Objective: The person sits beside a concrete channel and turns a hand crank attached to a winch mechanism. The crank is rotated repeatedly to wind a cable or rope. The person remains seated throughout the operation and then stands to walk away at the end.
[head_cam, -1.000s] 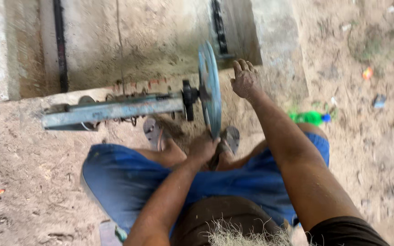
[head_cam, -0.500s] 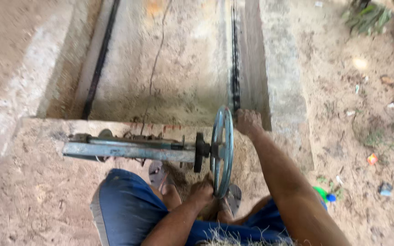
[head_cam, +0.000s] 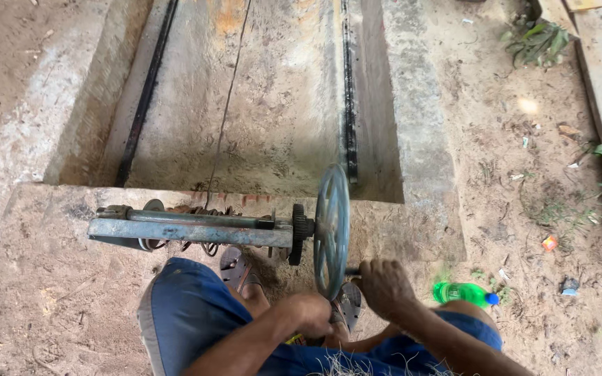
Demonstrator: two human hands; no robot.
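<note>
While the person crouches in blue shorts over the sandy ground, both hands work a blue-grey spoked wheel (head_cam: 332, 231) that stands on edge at the right end of a rusty steel shaft (head_cam: 189, 228). The right hand (head_cam: 384, 285) is curled shut around a short crank handle (head_cam: 352, 271) that sticks out from the wheel's lower right side; the wheel is touching the hand's left, with the rim rising above the knuckles. The left hand (head_cam: 313, 313) is closed into a fist at the bottom of the rim, just below and left of the wheel, though whether it grips the rim itself or only rests against it I cannot tell. Turning this well seems to call for a firm wrap on the handle, the wrist kept in line with the wheel's plane, and the left hand steadying the rim without catching fingers in the spokes or in the small black gear (head_cam: 301, 228) just left of the wheel. The feet, in sandals (head_cam: 235, 268), sit close under the shaft and look best kept clear of the turning parts. Beyond the shaft a concrete trough (head_cam: 245, 104) runs away from the person, with a dark rail (head_cam: 348, 97) along its right wall and a thin wire (head_cam: 228, 104) stretched down its middle. A green bottle (head_cam: 462, 293) lies on the sand just right of the right forearm.
</note>
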